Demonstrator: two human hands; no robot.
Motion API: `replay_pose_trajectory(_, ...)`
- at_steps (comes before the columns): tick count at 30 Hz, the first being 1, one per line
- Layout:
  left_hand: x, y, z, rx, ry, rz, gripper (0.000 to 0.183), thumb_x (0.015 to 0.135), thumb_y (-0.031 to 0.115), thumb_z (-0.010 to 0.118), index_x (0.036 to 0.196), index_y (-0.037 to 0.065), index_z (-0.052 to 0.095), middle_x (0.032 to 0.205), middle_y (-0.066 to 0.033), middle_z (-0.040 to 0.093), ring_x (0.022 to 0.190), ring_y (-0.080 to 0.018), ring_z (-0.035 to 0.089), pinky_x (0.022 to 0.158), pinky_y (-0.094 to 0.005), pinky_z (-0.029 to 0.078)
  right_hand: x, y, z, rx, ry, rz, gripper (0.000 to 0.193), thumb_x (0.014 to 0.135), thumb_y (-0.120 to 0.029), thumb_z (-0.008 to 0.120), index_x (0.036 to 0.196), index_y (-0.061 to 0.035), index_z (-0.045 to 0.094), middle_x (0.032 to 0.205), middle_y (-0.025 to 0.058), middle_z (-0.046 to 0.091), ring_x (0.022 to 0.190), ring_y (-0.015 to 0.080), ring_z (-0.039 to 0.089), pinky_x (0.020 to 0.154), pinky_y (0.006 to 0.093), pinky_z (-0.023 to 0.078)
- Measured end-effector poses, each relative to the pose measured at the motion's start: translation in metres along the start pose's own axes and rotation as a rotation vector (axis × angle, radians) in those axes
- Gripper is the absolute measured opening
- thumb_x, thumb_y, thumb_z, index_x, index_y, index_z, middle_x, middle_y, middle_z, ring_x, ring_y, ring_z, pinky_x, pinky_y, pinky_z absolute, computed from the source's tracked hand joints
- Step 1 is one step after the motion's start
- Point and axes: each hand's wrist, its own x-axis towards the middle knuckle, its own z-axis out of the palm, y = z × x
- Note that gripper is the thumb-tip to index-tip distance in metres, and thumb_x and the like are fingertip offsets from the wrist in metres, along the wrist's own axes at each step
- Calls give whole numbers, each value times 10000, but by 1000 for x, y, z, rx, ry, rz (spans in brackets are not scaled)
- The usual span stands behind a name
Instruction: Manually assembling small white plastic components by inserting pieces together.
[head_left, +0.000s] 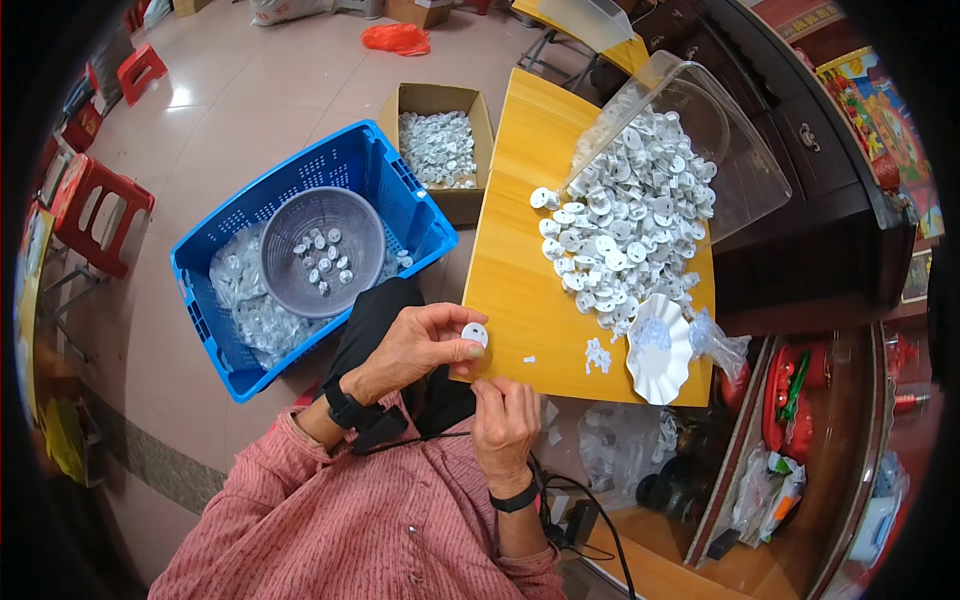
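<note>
Between the thumb and fingers of my left hand [415, 345] is a small round white plastic disc [474, 332], held over the near left corner of the yellow table [535, 130]. Just below it, my right hand [505, 425] is closed in a pinch at the table edge; what its fingertips hold, if anything, is hidden. One tiny white piece [529, 359] lies alone to the right of the disc. Farther right are a little cluster of similar tiny pieces [597, 356] and a white scalloped dish [655, 375] containing more. A large heap of white discs [625, 215] covers the table's far right.
A clear plastic bin [745, 150] lies tipped behind the heap. To my left, a blue crate [240, 375] contains clear bags and a grey basket [372, 235] with several white pieces. Beyond stands a cardboard box [460, 205] of small parts. A black cable [605, 515] trails at lower right.
</note>
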Motion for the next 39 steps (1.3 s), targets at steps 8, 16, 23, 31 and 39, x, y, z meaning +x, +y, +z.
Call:
replay_pose_trajectory(8,-1,-1,3,-46,-107,36,428,894,33,732,1306,2,622,1018,-63,701,854,-104,676,749,-237,581,4,-3,-12,307,115,359,56,908,-22,679,939,-13,634,879,103,616,781,246,636,694,352,512)
replay_pose_trajectory(16,-3,-4,6,-146,-179,-6,459,909,5,700,1352,3,583,1119,-94,698,1021,-145,674,927,-302,573,25,-14,-19,1042,189,803,108,958,-26,645,1031,44,605,905,55,660,801,90,623,723,220,513)
replay_pose_trajectory(23,-2,-5,6,-178,-215,-19,456,912,-25,678,1353,-24,561,1195,-143,663,1085,-216,669,965,-367,575,23,-9,-8,1081,214,765,76,944,-26,663,977,37,637,934,42,644,818,98,623,710,229,510)
replay_pose_trajectory(31,-3,-5,5,-213,-214,-40,453,894,-31,697,1332,-24,579,1201,-137,657,1106,-215,659,962,-369,581,25,-10,-11,667,184,557,73,887,-26,705,877,12,644,853,57,605,683,111,554,609,260,465)
replay_pose_trajectory(39,0,-8,3,-33,-222,69,437,874,-13,736,1295,-10,621,1149,-76,676,1036,-132,660,942,-269,542,26,-11,-13,564,166,522,90,867,-22,712,856,-1,625,837,66,600,667,133,561,605,267,469)
